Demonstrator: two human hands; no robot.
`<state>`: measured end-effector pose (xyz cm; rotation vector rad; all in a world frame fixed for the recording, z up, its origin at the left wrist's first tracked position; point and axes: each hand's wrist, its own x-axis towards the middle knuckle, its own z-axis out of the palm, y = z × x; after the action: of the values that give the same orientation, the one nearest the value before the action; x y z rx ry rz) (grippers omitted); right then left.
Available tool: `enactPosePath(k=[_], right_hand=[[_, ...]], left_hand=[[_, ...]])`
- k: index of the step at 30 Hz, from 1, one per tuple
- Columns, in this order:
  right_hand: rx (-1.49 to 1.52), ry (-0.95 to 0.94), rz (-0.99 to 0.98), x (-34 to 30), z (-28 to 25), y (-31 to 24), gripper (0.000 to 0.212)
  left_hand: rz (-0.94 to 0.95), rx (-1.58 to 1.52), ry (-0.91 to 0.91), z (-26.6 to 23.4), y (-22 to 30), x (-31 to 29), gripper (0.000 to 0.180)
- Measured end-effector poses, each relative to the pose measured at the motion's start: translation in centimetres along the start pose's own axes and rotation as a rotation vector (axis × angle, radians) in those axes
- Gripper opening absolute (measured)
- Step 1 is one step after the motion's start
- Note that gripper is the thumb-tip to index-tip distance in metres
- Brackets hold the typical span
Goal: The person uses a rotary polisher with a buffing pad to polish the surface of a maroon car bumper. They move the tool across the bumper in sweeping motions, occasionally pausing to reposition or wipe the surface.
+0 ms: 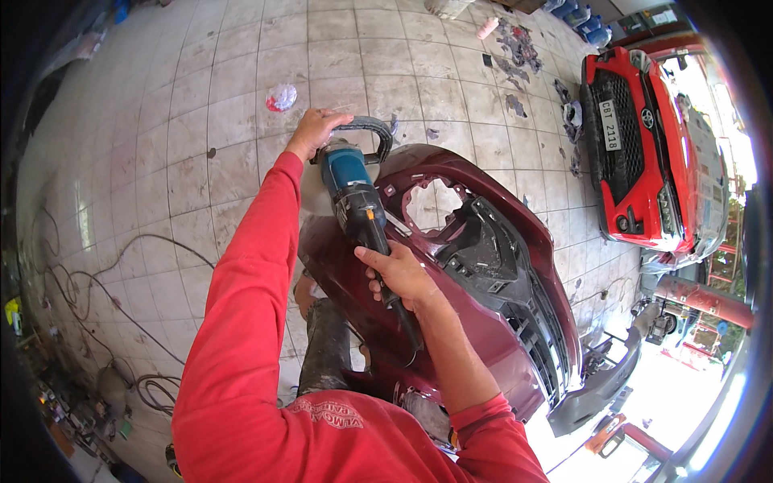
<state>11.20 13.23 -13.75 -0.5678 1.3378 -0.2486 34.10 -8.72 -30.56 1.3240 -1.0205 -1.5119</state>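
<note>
The polisher (354, 193) rests on the maroon bumper (483, 322), above the tiled floor (201, 121). The left hand (316, 129) clenches its loop handle; the right hand (398, 274) grasps its rear grip. A red car (636, 137) stands well apart.

Single head-worn fisheye view, looking steeply down from above the person's chest, close on both forearms entering from the lower edge and the bumper (483, 266) at centre, with tiled floor (201, 161) bending away toward the dark rim.
</note>
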Motion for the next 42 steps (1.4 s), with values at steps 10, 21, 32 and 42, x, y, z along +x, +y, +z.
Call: enactPosePath(k=[10, 21, 32, 42], right_hand=[[0.031, 0.222, -0.157, -6.4, -4.4, 0.2, 0.038], [0.184, 0.482, -0.248, -17.5, -6.8, 4.4, 0.035], [0.073, 0.33, -0.211, -10.5, -6.1, 0.9, 0.034], [0.003, 0.059, -0.037, -2.8, 1.4, 1.5, 0.033]], left_hand=[[0.196, -0.043, -0.21, 11.8, 8.7, 0.6, 0.03], [0.296, 0.023, -0.542, 27.6, 14.5, -3.9, 0.032], [0.187, -0.106, -0.359, 18.4, 9.8, 0.9, 0.03], [-0.002, 0.081, -0.07, 0.3, 1.6, -2.5, 0.039]])
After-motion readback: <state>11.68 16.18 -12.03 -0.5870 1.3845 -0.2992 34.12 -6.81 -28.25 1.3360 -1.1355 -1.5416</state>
